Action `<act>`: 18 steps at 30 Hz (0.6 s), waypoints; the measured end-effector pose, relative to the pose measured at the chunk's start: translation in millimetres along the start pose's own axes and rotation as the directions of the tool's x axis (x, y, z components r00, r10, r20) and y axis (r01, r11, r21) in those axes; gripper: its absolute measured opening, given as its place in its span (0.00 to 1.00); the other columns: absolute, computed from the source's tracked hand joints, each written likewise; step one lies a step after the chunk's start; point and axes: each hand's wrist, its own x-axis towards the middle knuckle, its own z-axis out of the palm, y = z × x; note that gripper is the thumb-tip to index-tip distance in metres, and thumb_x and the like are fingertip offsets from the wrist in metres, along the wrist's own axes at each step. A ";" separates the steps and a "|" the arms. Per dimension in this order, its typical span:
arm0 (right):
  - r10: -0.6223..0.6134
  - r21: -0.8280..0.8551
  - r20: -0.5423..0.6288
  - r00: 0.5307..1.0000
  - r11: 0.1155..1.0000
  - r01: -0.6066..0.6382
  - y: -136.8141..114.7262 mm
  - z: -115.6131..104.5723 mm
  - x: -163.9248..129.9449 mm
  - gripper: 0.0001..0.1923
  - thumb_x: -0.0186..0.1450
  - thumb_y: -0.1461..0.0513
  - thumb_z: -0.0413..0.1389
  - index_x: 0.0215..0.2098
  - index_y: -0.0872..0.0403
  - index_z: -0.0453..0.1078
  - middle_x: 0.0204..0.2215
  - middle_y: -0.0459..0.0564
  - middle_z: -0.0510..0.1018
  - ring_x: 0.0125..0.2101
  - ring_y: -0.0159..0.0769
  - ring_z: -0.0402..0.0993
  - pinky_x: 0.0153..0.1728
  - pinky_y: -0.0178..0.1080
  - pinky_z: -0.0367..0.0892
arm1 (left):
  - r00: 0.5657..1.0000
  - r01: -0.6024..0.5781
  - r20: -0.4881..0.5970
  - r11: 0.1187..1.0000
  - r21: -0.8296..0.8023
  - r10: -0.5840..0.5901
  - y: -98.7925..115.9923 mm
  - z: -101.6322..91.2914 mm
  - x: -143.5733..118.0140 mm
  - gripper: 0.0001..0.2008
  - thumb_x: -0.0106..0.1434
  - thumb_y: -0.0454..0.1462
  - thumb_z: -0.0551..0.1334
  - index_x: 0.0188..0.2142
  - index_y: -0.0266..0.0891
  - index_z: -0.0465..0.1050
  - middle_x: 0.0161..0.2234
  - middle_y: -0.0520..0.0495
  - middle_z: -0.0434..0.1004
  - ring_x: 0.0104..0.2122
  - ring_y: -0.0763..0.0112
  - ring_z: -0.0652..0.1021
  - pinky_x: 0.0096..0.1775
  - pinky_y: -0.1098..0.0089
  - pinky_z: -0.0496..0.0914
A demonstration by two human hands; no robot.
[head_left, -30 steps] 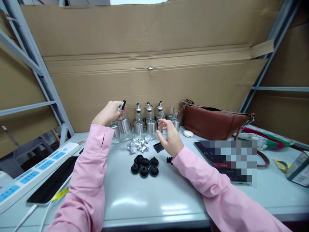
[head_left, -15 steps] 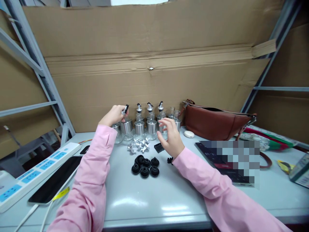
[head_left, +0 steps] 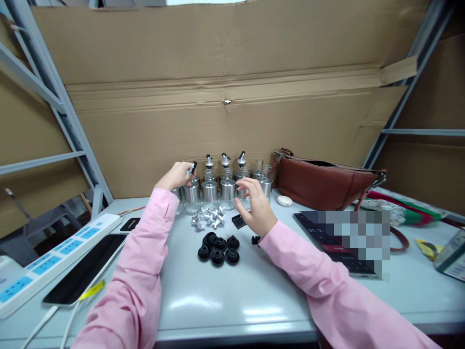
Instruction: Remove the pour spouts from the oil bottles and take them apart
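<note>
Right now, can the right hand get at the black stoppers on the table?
Probably yes. The right hand hangs open just behind the black stoppers, nothing lies between them, and the left hand is off at a bottle.

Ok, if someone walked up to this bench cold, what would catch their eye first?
Probably the row of small glass bottles with metal sleeves and pourer tops at the back of the grey table, where the left hand has its grip on the leftmost bottle's spout while the right hand hovers open beside them. Next, the cluster of black rubber stoppers mid-table and the brown leather bag at right.
</note>
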 end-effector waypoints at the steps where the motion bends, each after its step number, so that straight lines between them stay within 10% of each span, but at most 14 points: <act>1: 0.001 0.001 0.001 1.000 1.000 -0.001 -0.1 0.0 0.0 0.18 0.60 0.68 0.49 0.49 0.53 0.56 0.45 0.57 0.63 0.39 0.38 0.67 0.40 0.44 0.68 | 1.000 0.007 0.000 1.000 -0.012 -0.007 -1.2 0.7 0.3 0.09 0.46 0.27 0.51 0.26 0.34 0.67 0.25 0.50 0.73 0.20 0.75 0.76 0.23 0.79 0.67; 11: -0.019 0.004 0.062 0.998 1.000 0.019 3.0 1.7 -1.8 0.18 0.60 0.69 0.48 0.49 0.54 0.56 0.45 0.56 0.62 0.37 0.36 0.68 0.40 0.43 0.68 | 0.989 0.145 0.058 0.979 -0.145 -0.137 2.3 -5.5 -3.3 0.05 0.50 0.29 0.60 0.29 0.35 0.67 0.25 0.49 0.73 0.24 0.71 0.77 0.27 0.74 0.71; 18: -0.005 0.002 0.090 0.996 1.000 0.005 2.7 0.8 -2.6 0.17 0.60 0.68 0.48 0.48 0.54 0.57 0.45 0.56 0.63 0.37 0.36 0.68 0.40 0.43 0.68 | 1.000 0.021 -0.010 0.990 0.141 -0.020 18.4 -18.9 -9.2 0.07 0.51 0.36 0.62 0.31 0.36 0.70 0.29 0.49 0.75 0.29 0.71 0.75 0.32 0.72 0.66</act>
